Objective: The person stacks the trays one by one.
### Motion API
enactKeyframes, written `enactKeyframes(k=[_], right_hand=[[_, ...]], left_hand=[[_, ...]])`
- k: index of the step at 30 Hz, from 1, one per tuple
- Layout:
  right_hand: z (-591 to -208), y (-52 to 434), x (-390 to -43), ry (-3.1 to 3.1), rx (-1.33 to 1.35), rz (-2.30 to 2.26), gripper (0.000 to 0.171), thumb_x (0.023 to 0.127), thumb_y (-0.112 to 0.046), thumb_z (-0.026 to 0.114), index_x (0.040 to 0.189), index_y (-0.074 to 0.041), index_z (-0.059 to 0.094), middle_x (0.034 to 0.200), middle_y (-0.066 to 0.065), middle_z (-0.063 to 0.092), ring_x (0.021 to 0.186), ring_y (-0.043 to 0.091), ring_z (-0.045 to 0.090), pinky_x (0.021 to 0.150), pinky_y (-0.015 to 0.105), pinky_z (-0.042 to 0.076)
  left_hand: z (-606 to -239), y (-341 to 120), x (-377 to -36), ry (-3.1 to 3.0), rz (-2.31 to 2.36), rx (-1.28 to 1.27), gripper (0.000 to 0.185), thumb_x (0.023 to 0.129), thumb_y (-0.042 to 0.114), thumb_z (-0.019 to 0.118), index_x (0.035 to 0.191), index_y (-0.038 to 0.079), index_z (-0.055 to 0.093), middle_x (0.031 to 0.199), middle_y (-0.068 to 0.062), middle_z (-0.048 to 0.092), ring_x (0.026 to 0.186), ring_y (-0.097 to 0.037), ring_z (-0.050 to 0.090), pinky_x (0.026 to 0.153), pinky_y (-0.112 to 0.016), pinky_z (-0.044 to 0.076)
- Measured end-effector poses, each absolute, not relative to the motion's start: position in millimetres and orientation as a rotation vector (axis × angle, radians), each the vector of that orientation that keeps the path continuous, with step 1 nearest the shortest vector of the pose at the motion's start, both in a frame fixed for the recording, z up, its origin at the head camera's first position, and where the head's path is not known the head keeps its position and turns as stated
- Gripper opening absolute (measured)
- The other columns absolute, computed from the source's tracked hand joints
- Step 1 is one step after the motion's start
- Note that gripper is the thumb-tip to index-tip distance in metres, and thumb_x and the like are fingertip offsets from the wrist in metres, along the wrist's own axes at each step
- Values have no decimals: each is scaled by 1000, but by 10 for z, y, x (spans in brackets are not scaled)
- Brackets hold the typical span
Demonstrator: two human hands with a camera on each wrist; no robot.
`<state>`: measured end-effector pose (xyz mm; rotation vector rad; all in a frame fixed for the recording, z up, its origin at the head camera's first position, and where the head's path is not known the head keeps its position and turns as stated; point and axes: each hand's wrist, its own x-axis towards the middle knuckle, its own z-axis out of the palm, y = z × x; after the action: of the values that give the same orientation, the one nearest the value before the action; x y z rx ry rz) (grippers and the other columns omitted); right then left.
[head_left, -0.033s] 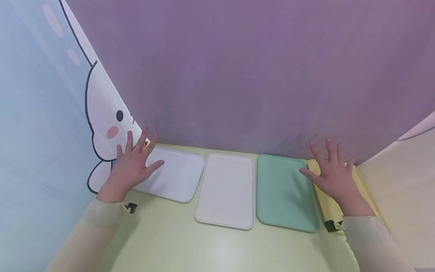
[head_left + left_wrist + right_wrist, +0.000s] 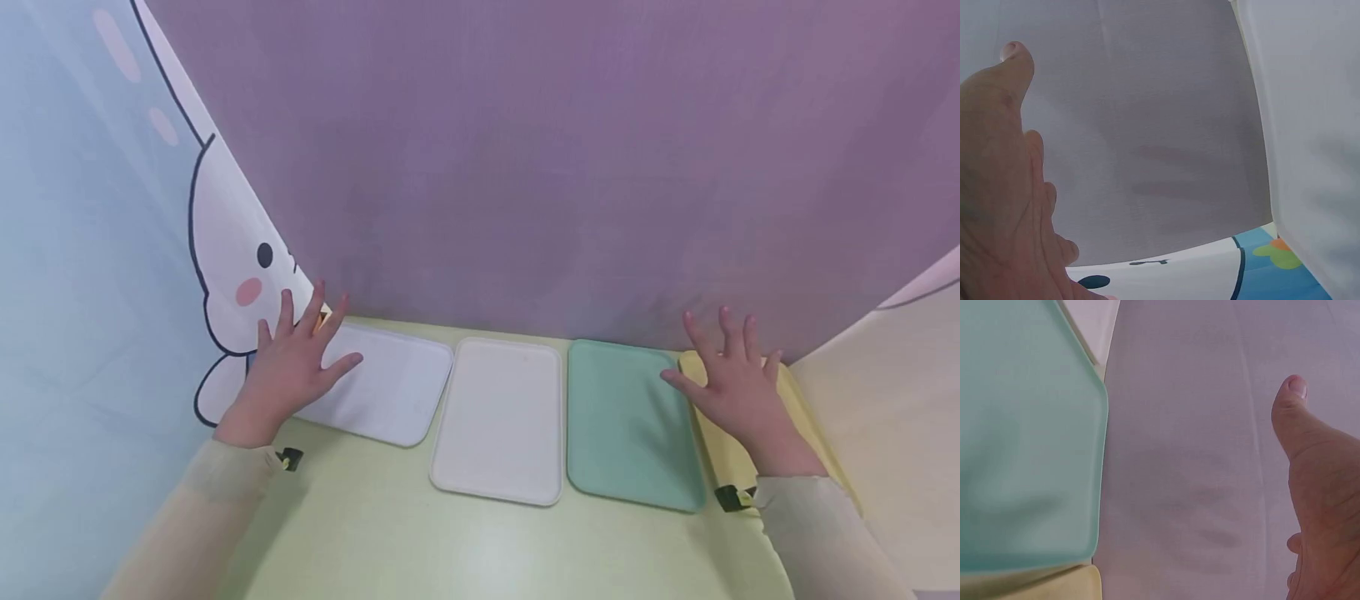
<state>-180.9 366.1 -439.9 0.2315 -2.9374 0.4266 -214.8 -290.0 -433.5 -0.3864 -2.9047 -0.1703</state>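
Note:
Four flat trays lie side by side on a pale green table [image 2: 465,550]: a pale lavender tray [image 2: 390,387], a white tray [image 2: 498,421], a green tray [image 2: 626,425] and a yellow tray [image 2: 720,450]. My left hand [image 2: 288,367] is spread flat, fingers straight, over the lavender tray's left end. Over the yellow tray my right hand [image 2: 731,383] is spread the same way, thumb reaching toward the green tray. Neither hand holds anything; whether the palms touch the trays I cannot tell. The right wrist view shows the green tray [image 2: 1022,437] and my thumb [image 2: 1310,444].
A purple cloth backdrop [image 2: 570,167] stands right behind the trays. A blue curtain with a cartoon animal [image 2: 232,275] closes the left side, a cream cloth [image 2: 892,417] the right. The table's near strip lies in front of the trays.

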Motion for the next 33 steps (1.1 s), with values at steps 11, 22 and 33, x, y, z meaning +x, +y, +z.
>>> enactKeyframes(k=[11,22,33], right_hand=[[-4420,3630,-1791,-2948,256,473,102,103,-60,68,176,-34,1,181,29,-7,163,58,-22,110,96,-15],[-4391,3478,-1834,-2878,325,547,99,104,-53,71,177,-28,9,176,35,9,163,63,-8,119,91,-9],[-4346,3082,-2072,-2961,356,733,90,108,-52,65,176,-15,18,172,32,22,153,58,34,118,82,35]], left_hand=[[-4424,-2947,-2116,-2893,-186,-385,94,104,72,55,175,40,3,186,-3,-5,165,-61,-1,111,-98,17],[-4290,-3000,-2062,-2856,-147,-390,94,104,66,60,177,33,9,186,-8,2,164,-60,12,113,-93,26],[-4216,-3006,-1845,-2873,-347,-365,104,107,58,62,176,17,-4,184,-18,0,163,-58,20,123,-79,31]])
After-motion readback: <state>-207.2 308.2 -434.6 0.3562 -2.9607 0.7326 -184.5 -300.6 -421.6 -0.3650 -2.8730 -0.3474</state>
